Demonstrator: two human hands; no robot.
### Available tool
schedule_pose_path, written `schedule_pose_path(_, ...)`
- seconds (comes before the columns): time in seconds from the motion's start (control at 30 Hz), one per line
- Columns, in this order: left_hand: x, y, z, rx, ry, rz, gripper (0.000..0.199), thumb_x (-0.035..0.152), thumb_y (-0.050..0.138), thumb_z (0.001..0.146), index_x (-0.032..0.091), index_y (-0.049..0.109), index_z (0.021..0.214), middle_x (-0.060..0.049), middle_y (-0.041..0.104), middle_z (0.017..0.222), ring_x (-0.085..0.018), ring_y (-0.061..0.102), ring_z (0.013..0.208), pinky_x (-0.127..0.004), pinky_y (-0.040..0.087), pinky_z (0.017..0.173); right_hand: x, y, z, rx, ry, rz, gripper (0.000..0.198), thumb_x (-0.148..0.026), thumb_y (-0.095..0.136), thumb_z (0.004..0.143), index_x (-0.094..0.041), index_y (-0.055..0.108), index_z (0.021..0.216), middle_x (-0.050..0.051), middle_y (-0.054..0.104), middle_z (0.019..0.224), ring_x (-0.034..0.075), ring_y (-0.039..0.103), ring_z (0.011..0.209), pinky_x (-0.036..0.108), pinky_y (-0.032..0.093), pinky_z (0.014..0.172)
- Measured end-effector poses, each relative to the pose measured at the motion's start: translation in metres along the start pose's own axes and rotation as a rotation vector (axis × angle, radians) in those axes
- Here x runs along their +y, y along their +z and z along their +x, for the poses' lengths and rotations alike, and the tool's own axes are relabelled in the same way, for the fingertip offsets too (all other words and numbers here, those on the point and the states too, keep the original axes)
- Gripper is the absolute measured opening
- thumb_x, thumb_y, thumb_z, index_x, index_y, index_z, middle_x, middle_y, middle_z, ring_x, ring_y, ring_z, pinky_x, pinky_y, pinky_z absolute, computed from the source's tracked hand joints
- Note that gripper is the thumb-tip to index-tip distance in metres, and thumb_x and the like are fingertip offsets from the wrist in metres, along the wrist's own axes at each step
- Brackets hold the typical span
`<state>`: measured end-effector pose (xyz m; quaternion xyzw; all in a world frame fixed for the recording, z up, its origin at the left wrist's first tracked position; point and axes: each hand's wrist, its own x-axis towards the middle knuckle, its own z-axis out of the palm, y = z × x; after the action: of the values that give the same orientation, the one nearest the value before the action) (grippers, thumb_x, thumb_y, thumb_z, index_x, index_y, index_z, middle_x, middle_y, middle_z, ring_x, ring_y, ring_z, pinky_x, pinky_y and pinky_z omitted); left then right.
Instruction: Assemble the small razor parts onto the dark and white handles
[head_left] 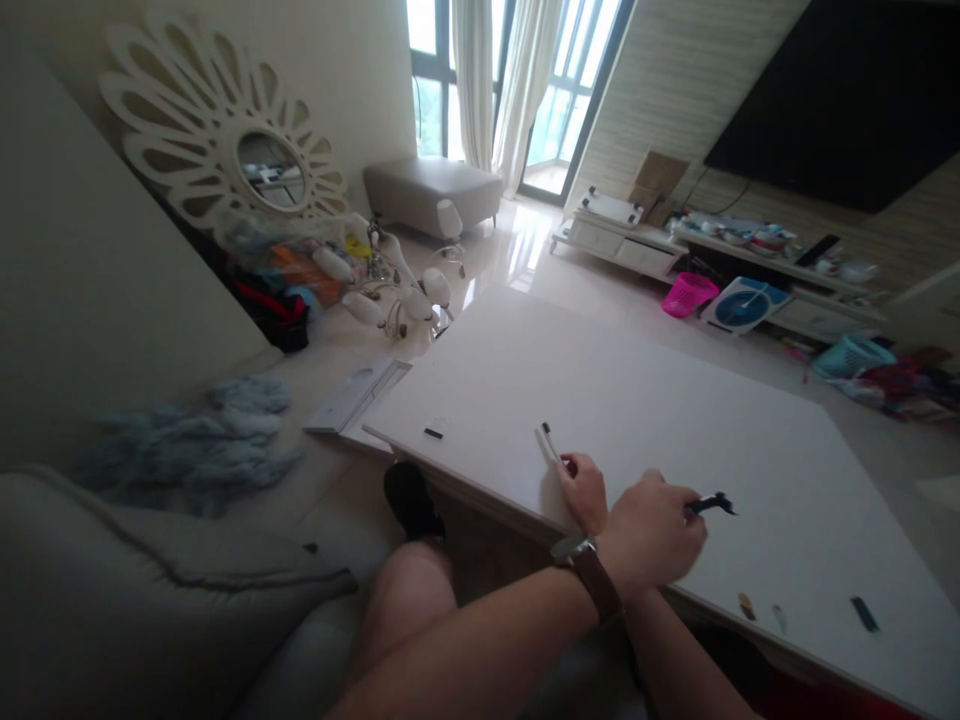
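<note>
Forearms cross over the near edge of a broad white table (pixel 637 390), its top smooth, flat & matte-looking, w/ straight edges. L hand (pixel 654 530), its arm on top, wears a round-cased watch (pixel 574 548) on a brown, leather-look strap; its fingers curl tight round a dark tool (pixel 712 503), slim, slightly glossy, w/ a hooked, ragged-looking end poking out past the knuckles, over the tabletop. Most of that tool's body is hidden in the fist, so full shape n/a.

R hand (pixel 585 492), reaching under the L arm, pinches the lower end of a pale stick (pixel 551 443): thin, straight, pen-like, dark blunt tip, slanting up & away above the table. Can't tell if it touches the surface.

Also on the tabletop: a short black bar (pixel 433 433) w/ a thin clear curved bit beside it, near the L-hand corner; at the opposite end, a small yellow-&-dark piece (pixel 746 606), a clear/pale sliver (pixel 780 619) & a dark green oblong (pixel 865 614), all apart.

Beyond: round mirror (pixel 271 170) in a petal-shaped openwork frame, lamp (pixel 414 303) w/ milky bulb-shaped shades on curved metal arms, fluffy grey-blue cloth (pixel 195 440) crumpled on shiny floor, pink perforated basket (pixel 688 295).
</note>
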<state>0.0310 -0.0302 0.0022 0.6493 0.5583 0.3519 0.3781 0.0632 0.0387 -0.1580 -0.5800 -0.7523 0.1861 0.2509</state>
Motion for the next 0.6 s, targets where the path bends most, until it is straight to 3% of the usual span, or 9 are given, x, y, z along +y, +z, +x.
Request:
schedule_pose_path(0.1, 0.003, -0.006, -0.005, -0.046, 0.062, -0.023, 0.033, 0.035, 0.045, 0.091, 0.023, 0.073, 0.104, -0.007, 0.059, 0.095, -0.017, 0.057, 0.076, -0.029, 0.048, 0.071, -0.020, 0.024, -0.001, -0.041, -0.023, 0.008, 0.025, -0.029, 0.049, 0.084, -0.015, 0.068, 0.092, 0.010, 0.068, 0.087, 0.022, 0.062, 0.078, 0.032, 0.046, 0.075)
schedule_pose_path(0.27, 0.004, -0.020, -0.013, -0.042, 0.094, -0.009, 0.035, 0.038, 0.044, 0.092, 0.021, 0.073, 0.100, -0.010, 0.062, 0.094, -0.019, 0.059, 0.080, -0.030, 0.050, 0.074, -0.049, 0.048, 0.005, -0.035, 0.051, -0.029, 0.020, -0.027, 0.050, 0.085, -0.015, 0.065, 0.092, 0.011, 0.068, 0.085, 0.022, 0.061, 0.076, 0.032, 0.043, 0.071)
schedule_pose_path(0.6, 0.005, -0.052, -0.012, 0.011, 0.063, -0.074, 0.035, 0.037, 0.046, 0.091, 0.017, 0.074, 0.097, -0.014, 0.072, 0.093, -0.024, 0.066, 0.085, -0.034, 0.053, 0.078, -0.080, 0.054, 0.013, -0.098, 0.033, -0.190, 0.024, -0.033, 0.051, 0.093, -0.016, 0.062, 0.106, 0.011, 0.068, 0.089, 0.022, 0.062, 0.077, 0.032, 0.043, 0.072)
